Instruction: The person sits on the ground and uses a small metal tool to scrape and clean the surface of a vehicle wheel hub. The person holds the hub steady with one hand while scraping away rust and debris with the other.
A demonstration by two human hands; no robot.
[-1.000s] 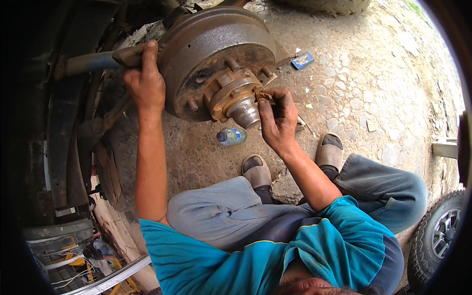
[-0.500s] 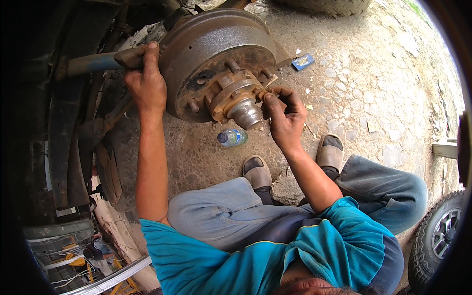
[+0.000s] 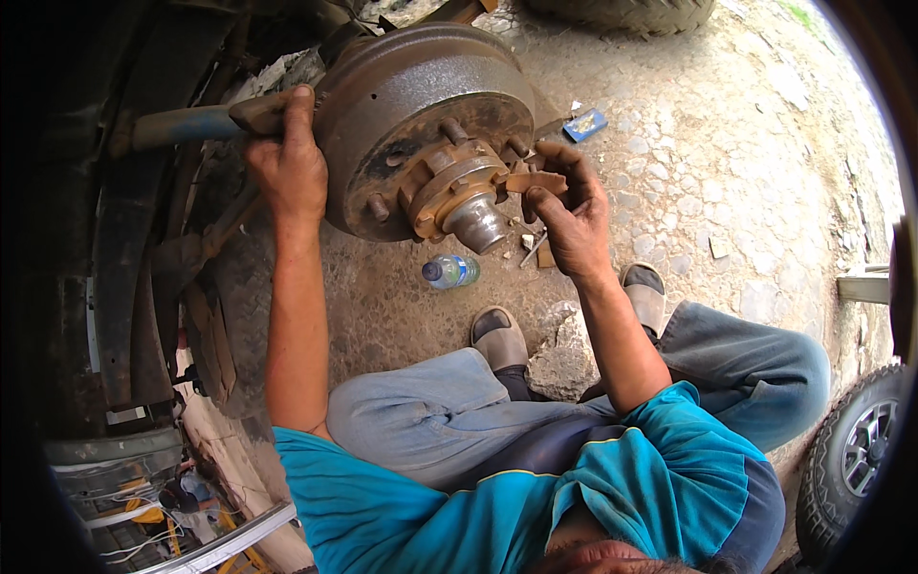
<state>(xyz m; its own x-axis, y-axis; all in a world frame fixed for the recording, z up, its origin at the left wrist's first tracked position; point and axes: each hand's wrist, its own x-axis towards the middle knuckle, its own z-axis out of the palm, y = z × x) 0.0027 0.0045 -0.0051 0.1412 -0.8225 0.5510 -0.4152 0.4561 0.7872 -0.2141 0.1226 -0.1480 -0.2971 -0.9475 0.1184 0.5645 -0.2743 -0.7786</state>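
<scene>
While my left hand stands at the left edge of the brake drum, its thumb pointing up beside the rim, most of its fingers are hidden from me, so I cannot tell whether they are clamped on anything. My right hand is well apart from it, at the right front of the drum, with thumb and fingers pinched on a small flat brown piece. That piece lies level, and its left end meets the edge of the rusty hub in my view; I cannot make out whether the two touch.

The hub sits at the middle of the drum's front face, with bare studs around it and a shiny metal end jutting forward. To the left of the drum I see a blue tube, running out toward the dark underside of the vehicle.

Below the drum, a clear plastic bottle lies on the paved ground. A small blue box lies right of the drum, and a rough stone block sits below it and to the right. Far off to the drum's lower right stands a wheel with a knobbly tyre.
</scene>
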